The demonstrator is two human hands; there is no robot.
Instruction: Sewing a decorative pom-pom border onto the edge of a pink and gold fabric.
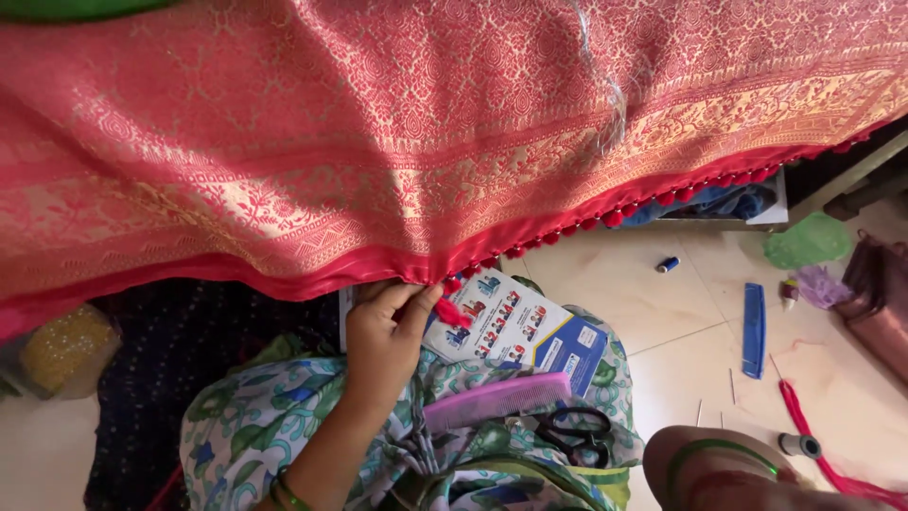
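A red and gold brocade sari [397,132] hangs across the upper view, its lower red edge [284,274] trimmed with small red tassels [615,218]. My left hand [383,341] reaches up from my lap and pinches that edge beside a red tassel [452,312]; green bangles sit on its wrist. Only my right wrist [690,468], with a green bangle, shows at the bottom right; its fingers are hidden. On my lap, over green floral cloth [255,416], lie a printed card [515,331], a pink comb [497,402] and black scissors [572,431].
On the tiled floor to the right lie a blue comb [753,331], a small blue thread spool [668,264], another spool [799,445], red thread [832,468], a green plastic bag [809,241] and a brown bag [880,303]. Dark cloth [180,350] and yellow beaded fabric [66,345] lie left.
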